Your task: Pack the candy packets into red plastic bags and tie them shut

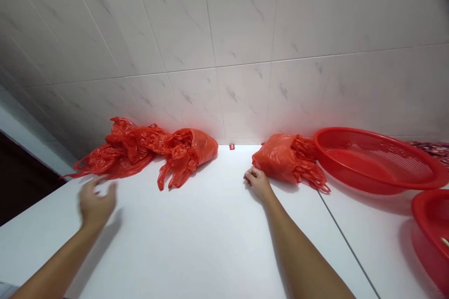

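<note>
My left hand [97,202] is slightly smeared by motion, above the white tabletop [196,243]. Its thumb and fingers are apart, just in front of a crumpled heap of red plastic bags [122,149]. On the right, my right hand [257,181] rests low at the near left corner of a filled red plastic bag [278,156]. Those fingers are curled together, and what they hold, if anything, is hidden. Between the hands, another bulging red plastic bag [203,145] lies on its side, its loose handles trailing to the left.
A wide red plastic basket [379,184] stands at the right against the bag's handles. Nearer me, a second red basket [430,247] is cut off by the frame edge. A small red packet [232,147] lies by the tiled wall [242,98]. A dark seam crosses the tabletop.
</note>
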A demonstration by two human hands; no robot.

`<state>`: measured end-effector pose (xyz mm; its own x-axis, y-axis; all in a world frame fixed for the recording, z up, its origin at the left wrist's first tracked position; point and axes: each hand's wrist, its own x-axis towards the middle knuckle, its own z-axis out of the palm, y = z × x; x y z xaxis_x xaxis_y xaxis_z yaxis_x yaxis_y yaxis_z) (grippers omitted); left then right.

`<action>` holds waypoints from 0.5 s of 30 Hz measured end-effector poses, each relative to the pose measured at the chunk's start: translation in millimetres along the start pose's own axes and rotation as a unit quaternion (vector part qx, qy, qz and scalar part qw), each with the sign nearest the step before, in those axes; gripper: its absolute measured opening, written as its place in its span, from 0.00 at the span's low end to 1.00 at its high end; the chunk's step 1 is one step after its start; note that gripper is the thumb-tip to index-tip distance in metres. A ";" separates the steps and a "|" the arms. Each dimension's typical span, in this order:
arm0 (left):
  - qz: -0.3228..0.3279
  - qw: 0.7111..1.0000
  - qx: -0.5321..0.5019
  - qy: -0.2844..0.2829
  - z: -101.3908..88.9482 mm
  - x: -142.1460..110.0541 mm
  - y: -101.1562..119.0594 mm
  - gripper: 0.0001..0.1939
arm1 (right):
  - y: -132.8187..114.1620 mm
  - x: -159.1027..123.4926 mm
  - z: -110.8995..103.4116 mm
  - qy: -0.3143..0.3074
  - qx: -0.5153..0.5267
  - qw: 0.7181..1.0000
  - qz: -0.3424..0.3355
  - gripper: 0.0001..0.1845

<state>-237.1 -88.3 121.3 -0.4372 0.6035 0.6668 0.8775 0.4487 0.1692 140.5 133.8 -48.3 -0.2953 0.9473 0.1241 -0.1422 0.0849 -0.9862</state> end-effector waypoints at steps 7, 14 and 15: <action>0.171 0.979 -0.060 -0.088 66.8 78.4 112.7 0.11 | -3.2 -19.7 8.6 0.022 -0.118 0.992 -0.048 0.06; 0.106 0.984 -0.142 0.018 -22.0 148.9 166.0 0.15 | -4.4 -16.7 3.1 0.045 -0.070 0.995 -0.046 0.10; 0.099 0.979 -0.174 0.031 -30.5 141.7 170.9 0.16 | -5.1 -16.5 2.7 0.047 -0.050 0.997 -0.043 0.11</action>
<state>-143.1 53.8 266.8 -0.2475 0.6108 0.7521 0.9628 0.0681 0.2615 143.6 116.9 -45.0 -0.1956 0.9595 0.2025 -0.0675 0.1928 -0.9789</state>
